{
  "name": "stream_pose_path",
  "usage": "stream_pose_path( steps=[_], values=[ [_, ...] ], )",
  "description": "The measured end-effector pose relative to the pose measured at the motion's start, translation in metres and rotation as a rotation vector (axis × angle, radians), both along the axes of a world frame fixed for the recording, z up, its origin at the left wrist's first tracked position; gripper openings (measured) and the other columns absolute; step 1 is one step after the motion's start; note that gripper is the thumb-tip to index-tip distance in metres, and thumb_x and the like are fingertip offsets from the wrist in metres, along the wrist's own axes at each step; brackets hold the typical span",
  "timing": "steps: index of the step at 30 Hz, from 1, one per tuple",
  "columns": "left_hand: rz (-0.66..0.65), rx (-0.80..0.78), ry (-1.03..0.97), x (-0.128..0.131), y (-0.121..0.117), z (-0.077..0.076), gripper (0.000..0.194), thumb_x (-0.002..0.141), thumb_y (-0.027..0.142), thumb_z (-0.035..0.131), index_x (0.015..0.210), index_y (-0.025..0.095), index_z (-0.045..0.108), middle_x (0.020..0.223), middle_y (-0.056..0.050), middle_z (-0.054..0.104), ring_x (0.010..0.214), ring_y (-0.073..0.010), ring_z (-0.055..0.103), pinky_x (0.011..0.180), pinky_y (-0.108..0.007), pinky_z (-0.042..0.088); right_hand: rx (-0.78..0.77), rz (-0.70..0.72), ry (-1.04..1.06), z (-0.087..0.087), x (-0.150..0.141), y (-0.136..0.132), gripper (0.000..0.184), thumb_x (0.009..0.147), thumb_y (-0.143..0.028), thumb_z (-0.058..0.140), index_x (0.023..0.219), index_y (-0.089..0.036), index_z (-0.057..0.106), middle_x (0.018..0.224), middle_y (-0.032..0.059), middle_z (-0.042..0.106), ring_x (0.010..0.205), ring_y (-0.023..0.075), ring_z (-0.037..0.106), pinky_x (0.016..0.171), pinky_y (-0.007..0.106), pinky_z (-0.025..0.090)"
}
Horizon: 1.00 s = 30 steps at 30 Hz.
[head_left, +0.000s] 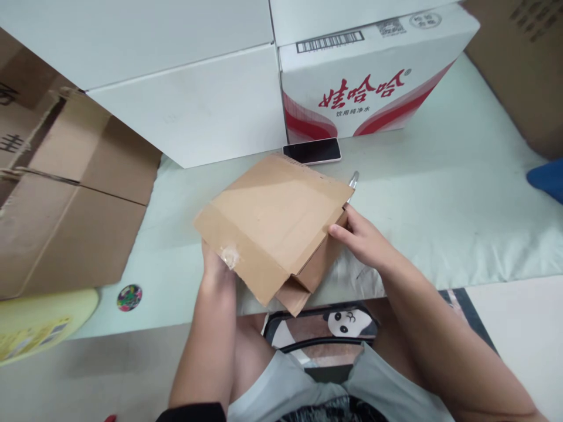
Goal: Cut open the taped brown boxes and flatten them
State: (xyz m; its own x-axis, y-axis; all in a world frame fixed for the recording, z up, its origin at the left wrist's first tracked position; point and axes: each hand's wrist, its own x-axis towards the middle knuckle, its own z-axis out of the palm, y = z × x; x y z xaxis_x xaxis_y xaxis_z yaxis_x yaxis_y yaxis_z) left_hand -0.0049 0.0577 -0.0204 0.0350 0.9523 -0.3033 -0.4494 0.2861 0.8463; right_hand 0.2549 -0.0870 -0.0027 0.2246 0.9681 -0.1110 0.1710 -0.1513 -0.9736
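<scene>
Quite a bit is piled on the pale green counter [440, 223] tbh. A white box with red lettering [352, 88] is parked right next to a plain white box [189, 111], and a dark-screened phone [312, 150] has been laid flat just in front of the lettered one. On the left, a big brown carton [101, 205] is wrapped with string [48, 175], and a round multicoloured disc [129, 298] can be spotted near the counter's front edge. Something blue [548, 179] is cut off at far right.

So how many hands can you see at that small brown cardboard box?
2. The left hand is at the left side of the cardboard box, its fingers hidden; the right hand holds its right edge. No others show.
</scene>
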Motion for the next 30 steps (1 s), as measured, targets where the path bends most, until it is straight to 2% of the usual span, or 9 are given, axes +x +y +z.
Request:
stream_pose_path(
  steps=[5,8,13,16,20,24,26,28,30],
  values=[
    [0.031,0.012,0.030,0.002,-0.003,0.000,0.021,0.073,0.030,0.085,0.082,0.016,0.072,0.074,0.000,0.074,0.069,-0.0164,0.069,0.073,-0.028,0.059,0.008,-0.031,0.003,0.002,0.005,0.000,0.081,0.089,-0.075,0.065,0.149,-0.023,0.053,0.160,0.0161,0.059,0.151,0.0415,0.051,0.124,0.062,0.044],
    [0.068,0.007,0.027,0.002,-0.002,-0.002,0.024,0.077,0.036,0.082,0.080,0.016,0.069,0.074,0.000,0.074,0.066,-0.0168,0.068,0.069,-0.029,0.057,-0.011,-0.062,-0.046,0.004,0.006,0.000,0.088,0.080,-0.074,0.074,0.147,-0.023,0.052,0.159,0.0178,0.058,0.148,0.0419,0.053,0.120,0.061,0.046],
    [0.160,0.053,-0.017,0.000,0.004,-0.006,0.023,0.084,0.041,0.072,0.086,0.018,0.070,0.078,0.001,0.076,0.074,-0.0187,0.072,0.069,-0.029,0.056,-0.091,-0.338,-0.259,0.003,0.010,0.000,0.081,0.075,-0.062,0.080,0.142,-0.027,0.052,0.133,0.0134,0.067,0.126,0.0371,0.064,0.112,0.062,0.049],
    [0.158,0.094,-0.040,-0.001,0.006,-0.006,0.024,0.086,0.043,0.070,0.089,0.019,0.071,0.080,0.001,0.076,0.079,-0.0194,0.072,0.075,-0.031,0.057,-0.031,-0.446,-0.336,0.001,0.009,0.000,0.071,0.080,-0.054,0.075,0.142,-0.028,0.050,0.131,0.0127,0.063,0.130,0.0349,0.060,0.115,0.062,0.047],
    [0.134,0.126,-0.045,-0.002,0.006,-0.006,0.027,0.088,0.047,0.066,0.090,0.020,0.071,0.083,-0.001,0.076,0.084,-0.0209,0.073,0.079,-0.032,0.057,0.072,-0.404,-0.314,0.004,0.003,0.000,0.058,0.086,-0.051,0.067,0.137,-0.029,0.052,0.143,0.0150,0.057,0.140,0.0363,0.055,0.115,0.061,0.049],
    [0.140,0.175,-0.047,0.003,0.006,-0.003,0.030,0.092,0.049,0.060,0.090,0.021,0.071,0.095,-0.004,0.078,0.101,-0.0249,0.074,0.086,-0.035,0.058,0.193,-0.328,-0.336,0.008,-0.006,-0.002,0.053,0.090,-0.054,0.062,0.137,-0.031,0.052,0.148,0.0136,0.057,0.148,0.0361,0.050,0.125,0.062,0.040],
    [0.142,0.183,-0.050,0.011,0.003,-0.001,0.030,0.089,0.051,0.063,0.089,0.022,0.072,0.098,-0.005,0.079,0.105,-0.0274,0.074,0.086,-0.037,0.059,0.220,-0.223,-0.338,0.007,-0.010,-0.003,0.063,0.087,-0.060,0.067,0.141,-0.032,0.050,0.159,0.0133,0.051,0.157,0.0380,0.040,0.130,0.064,0.032],
    [0.135,0.175,-0.055,0.023,-0.003,0.003,0.032,0.084,0.055,0.070,0.086,0.022,0.072,0.098,-0.006,0.079,0.107,-0.0291,0.074,0.085,-0.038,0.060,0.211,-0.135,-0.346,0.005,-0.013,-0.002,0.082,0.080,-0.064,0.076,0.149,-0.032,0.044,0.171,0.0137,0.038,0.165,0.0401,0.027,0.134,0.067,0.024],
    [0.116,0.170,-0.062,0.035,-0.012,0.006,0.035,0.077,0.055,0.081,0.086,0.023,0.072,0.100,-0.004,0.079,0.108,-0.0272,0.074,0.090,-0.037,0.060,0.184,-0.128,-0.358,0.002,-0.014,0.000,0.104,0.073,-0.063,0.082,0.159,-0.031,0.033,0.177,0.0166,0.026,0.168,0.0412,0.021,0.134,0.069,0.021]
  ],
)
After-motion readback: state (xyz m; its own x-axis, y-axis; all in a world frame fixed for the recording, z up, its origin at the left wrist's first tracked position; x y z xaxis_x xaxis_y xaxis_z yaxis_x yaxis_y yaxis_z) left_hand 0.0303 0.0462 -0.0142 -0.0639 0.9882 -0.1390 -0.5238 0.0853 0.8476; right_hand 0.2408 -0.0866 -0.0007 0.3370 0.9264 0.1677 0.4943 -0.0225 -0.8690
